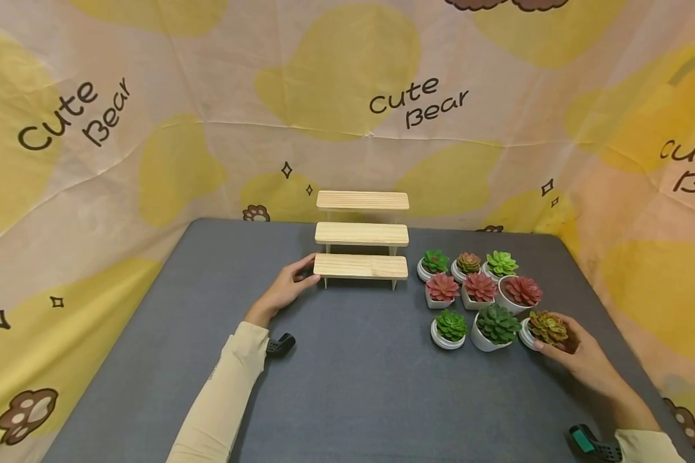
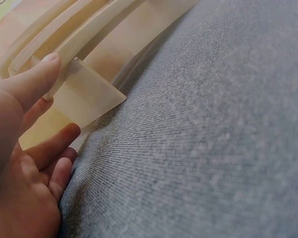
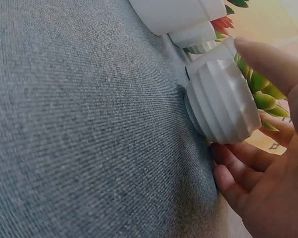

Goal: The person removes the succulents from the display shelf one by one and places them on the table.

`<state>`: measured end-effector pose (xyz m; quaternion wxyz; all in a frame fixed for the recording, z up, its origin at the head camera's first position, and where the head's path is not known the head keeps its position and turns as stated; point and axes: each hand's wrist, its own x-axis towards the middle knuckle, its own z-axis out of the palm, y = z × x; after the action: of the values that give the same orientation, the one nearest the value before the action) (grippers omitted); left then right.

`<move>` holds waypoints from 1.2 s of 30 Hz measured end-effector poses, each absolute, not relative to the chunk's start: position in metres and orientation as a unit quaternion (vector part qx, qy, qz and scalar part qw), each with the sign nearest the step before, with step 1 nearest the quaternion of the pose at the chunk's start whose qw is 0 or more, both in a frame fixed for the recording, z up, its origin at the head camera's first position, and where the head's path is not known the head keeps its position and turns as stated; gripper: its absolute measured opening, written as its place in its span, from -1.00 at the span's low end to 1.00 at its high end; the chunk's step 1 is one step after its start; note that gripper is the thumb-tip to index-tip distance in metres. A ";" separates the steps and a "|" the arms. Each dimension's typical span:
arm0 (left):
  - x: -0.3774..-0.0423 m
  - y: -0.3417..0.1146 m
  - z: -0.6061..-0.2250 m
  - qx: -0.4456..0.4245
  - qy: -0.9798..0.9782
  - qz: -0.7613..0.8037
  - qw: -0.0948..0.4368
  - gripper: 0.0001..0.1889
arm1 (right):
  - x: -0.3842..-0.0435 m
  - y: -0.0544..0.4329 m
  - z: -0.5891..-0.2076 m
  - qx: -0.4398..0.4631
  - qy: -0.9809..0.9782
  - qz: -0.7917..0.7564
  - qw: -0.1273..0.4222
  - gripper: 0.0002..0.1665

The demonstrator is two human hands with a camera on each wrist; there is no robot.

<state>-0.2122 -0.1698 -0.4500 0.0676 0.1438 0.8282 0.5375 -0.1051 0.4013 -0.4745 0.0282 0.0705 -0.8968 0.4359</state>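
A three-step display stand (image 1: 361, 265) with pale wooden shelves and clear supports stands at the back middle of the table. My left hand (image 1: 292, 283) is at the left end of its lowest shelf, pinching it. In the left wrist view the thumb (image 2: 37, 79) lies on the shelf's front edge, the lower fingers hanging beside the clear support (image 2: 89, 94). On the right, my right hand (image 1: 585, 360) grips an orange-green succulent (image 1: 547, 328) in a white pot. The right wrist view shows that ribbed pot (image 3: 221, 101) between thumb and fingers, close to the table.
Several other potted succulents stand grouped right of the stand, among them a dark green one (image 1: 497, 324), a small green one (image 1: 451, 325) and a red one (image 1: 523, 292). A patterned cloth (image 1: 336, 77) hangs behind the grey table (image 1: 347, 379).
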 end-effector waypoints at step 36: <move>-0.233 -0.177 -0.488 0.142 0.824 0.545 0.058 -0.31 | -0.109 0.411 -0.434 0.055 -0.884 0.448 0.123 -0.36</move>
<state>-0.2325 -0.1775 -0.4883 0.0577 0.1425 0.8239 0.5455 -0.1093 0.4105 -0.4340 0.1234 0.0553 -0.8838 0.4479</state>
